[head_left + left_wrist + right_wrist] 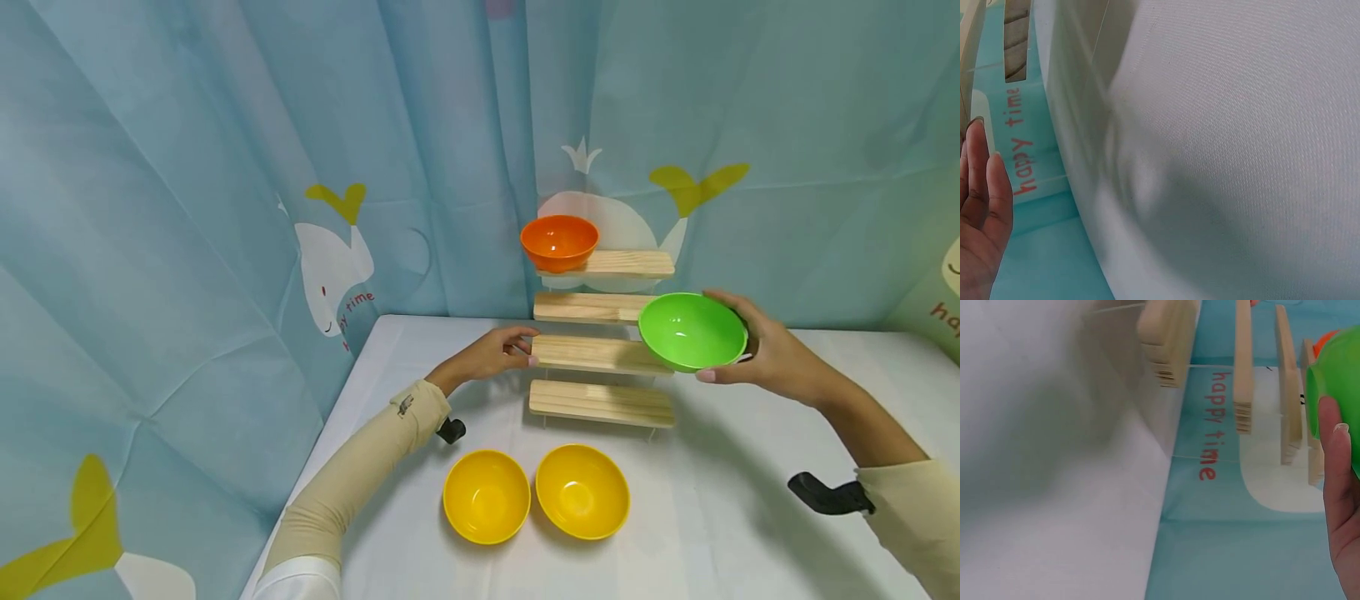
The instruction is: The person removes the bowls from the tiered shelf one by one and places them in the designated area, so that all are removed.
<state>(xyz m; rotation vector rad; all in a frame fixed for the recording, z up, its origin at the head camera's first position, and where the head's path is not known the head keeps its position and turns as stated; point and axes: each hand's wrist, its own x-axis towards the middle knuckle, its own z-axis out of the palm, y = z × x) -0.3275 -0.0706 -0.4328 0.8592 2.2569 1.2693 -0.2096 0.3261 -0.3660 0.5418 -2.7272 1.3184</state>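
My right hand (761,354) grips a green bowl (692,332) by its right side, thumb at the near rim. The bowl is tilted, its inside facing me, and overlaps the right ends of the middle boards in the head view. In the right wrist view, a finger lies along the green bowl (1342,394). My left hand (497,353) holds the left end of a board on a wooden tiered rack (592,353), thumb at the front edge, fingers at the back. An orange bowl (559,242) stands on the left of the top board.
Two yellow bowls (487,497) sit side by side on the white table (697,533), in front of the rack. A blue curtain (450,150) with whale prints hangs close behind the rack and along the left side. Dark wrist straps (828,493) stick out near the sleeves.
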